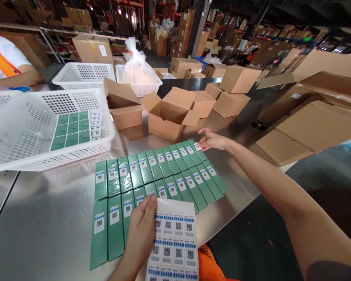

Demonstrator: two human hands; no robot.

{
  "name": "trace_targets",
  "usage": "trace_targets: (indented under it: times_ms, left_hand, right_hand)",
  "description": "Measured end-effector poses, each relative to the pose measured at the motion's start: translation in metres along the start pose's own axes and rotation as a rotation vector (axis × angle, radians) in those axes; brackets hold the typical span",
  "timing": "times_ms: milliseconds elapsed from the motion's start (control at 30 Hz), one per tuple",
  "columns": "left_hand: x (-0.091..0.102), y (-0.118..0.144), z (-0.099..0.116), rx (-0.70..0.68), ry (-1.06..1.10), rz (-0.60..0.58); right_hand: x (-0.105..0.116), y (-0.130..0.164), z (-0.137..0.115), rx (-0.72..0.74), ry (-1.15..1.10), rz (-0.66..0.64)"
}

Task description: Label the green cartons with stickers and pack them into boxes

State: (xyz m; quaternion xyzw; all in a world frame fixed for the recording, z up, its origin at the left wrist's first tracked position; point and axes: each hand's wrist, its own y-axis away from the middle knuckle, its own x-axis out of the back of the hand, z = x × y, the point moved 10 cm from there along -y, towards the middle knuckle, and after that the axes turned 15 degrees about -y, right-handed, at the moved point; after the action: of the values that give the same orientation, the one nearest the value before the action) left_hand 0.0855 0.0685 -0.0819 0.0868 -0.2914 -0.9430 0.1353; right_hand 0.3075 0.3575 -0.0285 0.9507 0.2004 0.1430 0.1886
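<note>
Two rows of green boxes (115, 208) lie side by side on the metal table, each visible top bearing a white-and-blue QR label. In my left hand (143, 222) is a sheet of QR labels (175, 244), pinched at its upper left corner over the near row. My right hand (212, 140) reaches to the far right end of the back row. Its thumb and a finger are at a QR label (197, 146) on the last box there, while the other fingers stretch out. That label lies at the fingertips, on the box's top.
A white basket (73, 158) at left holds more green boxes and label sheets. Open cardboard boxes (166, 121) stand behind the rows, and larger cartons (324, 125) are at right. A person's arm (31, 76) shows at far left, beyond the baskets.
</note>
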Motion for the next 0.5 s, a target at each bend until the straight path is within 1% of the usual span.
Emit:
trace_targets:
  times_ms: [133,233,300,367,500]
  left_hand:
    - [0.000,0.001,0.000,0.011,-0.010,-0.002]
    - [-0.002,0.001,-0.001,0.023,-0.050,-0.037]
    - [-0.001,0.001,-0.002,0.018,-0.060,-0.034]
    - [0.000,0.000,-0.001,0.007,-0.054,-0.029]
    - [-0.001,-0.001,0.002,-0.044,-0.019,-0.023]
  right_hand:
    - [-0.001,-0.001,0.001,-0.026,0.038,0.013]
    - [-0.002,-0.005,0.004,-0.037,0.091,0.052]
    - [0.000,-0.009,0.005,-0.058,0.130,0.088]
    - [0.006,-0.014,0.005,-0.094,0.170,0.127]
    - [0.024,-0.019,0.002,-0.148,0.220,0.199]
